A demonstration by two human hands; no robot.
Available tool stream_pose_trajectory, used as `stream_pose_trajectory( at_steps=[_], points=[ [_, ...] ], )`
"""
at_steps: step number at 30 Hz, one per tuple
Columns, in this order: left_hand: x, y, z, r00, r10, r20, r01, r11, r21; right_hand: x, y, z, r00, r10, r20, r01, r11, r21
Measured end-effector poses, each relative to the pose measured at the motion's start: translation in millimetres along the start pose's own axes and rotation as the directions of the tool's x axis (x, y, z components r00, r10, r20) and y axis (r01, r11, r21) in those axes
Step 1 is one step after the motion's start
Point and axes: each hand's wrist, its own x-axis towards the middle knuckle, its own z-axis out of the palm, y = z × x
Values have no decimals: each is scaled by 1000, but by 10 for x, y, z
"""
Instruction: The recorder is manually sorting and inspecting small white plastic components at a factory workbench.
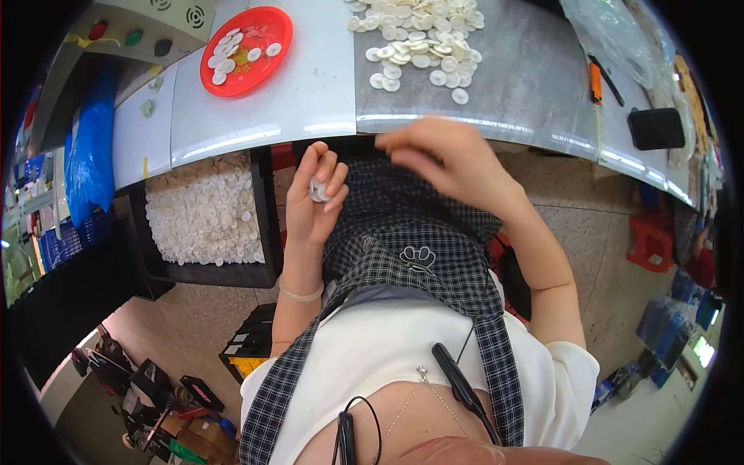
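My left hand is raised in front of the table's near edge, its fingers curled around a few small white plastic discs. How many lie in the palm is hidden by the fingers. To its right, my right hand hovers by the same edge, slightly blurred. Its fingers point left with the thumb a little apart, and nothing shows between them. Beyond it, many loose white discs spread over the grey tabletop. A red round plate at the far left carries several more discs.
Below the table's left part, a black bin is filled with white pieces. An orange cutter, a black phone and clear plastic film lie at the right. A machine panel with buttons stands far left, near a blue bag.
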Motion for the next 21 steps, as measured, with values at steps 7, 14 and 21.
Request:
stream_pose_trajectory(
  at_steps=[7, 14, 21],
  points=[
    [83, -166, 199, 994, -45, -95, 69, 964, 258, 210, 306, 258, 956, -181, -232, 37, 857, -515],
    [92, -207, 165, 991, -48, -128, 83, 955, 284, -153, 431, 199, 943, -264, -204, 125, 848, -516],
    [159, -394, 297, 988, -110, -112, 142, 928, 344, -150, 491, 168, 870, -213, -445, 49, 935, -352]
  ],
)
